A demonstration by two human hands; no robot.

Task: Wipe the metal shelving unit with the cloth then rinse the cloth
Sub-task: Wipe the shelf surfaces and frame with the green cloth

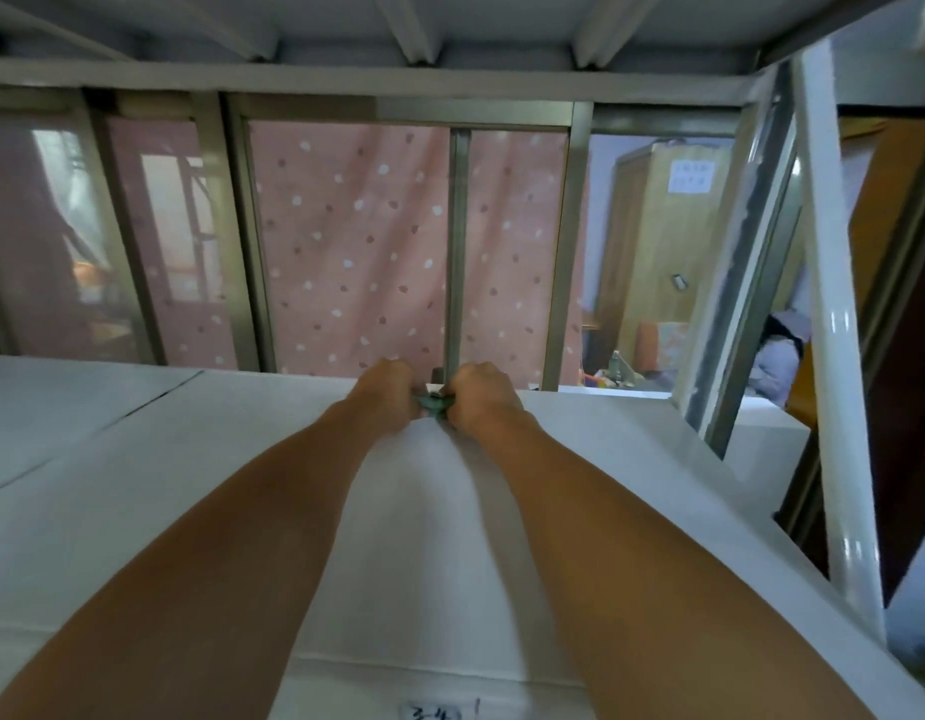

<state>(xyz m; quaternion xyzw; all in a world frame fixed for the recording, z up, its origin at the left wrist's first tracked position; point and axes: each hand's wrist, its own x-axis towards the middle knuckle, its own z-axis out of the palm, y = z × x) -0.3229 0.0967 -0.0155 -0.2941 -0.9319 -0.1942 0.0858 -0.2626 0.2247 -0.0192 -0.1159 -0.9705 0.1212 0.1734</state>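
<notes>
Both my arms reach straight out across the white metal shelf (138, 459) to its far edge. My left hand (385, 392) and my right hand (481, 394) sit close together with fingers curled, and between them they grip a small bunched green cloth (431, 403). The cloth lies against the shelf's back edge, mostly hidden by my fingers. A thin grey upright bar (456, 252) rises just behind the cloth.
The underside of the shelf above (450, 23) hangs close overhead. A white shelf post (834, 356) stands at the right. Behind the shelf are a pink dotted curtain (356, 241), glass panels (153, 236) and a wooden wardrobe (657, 236).
</notes>
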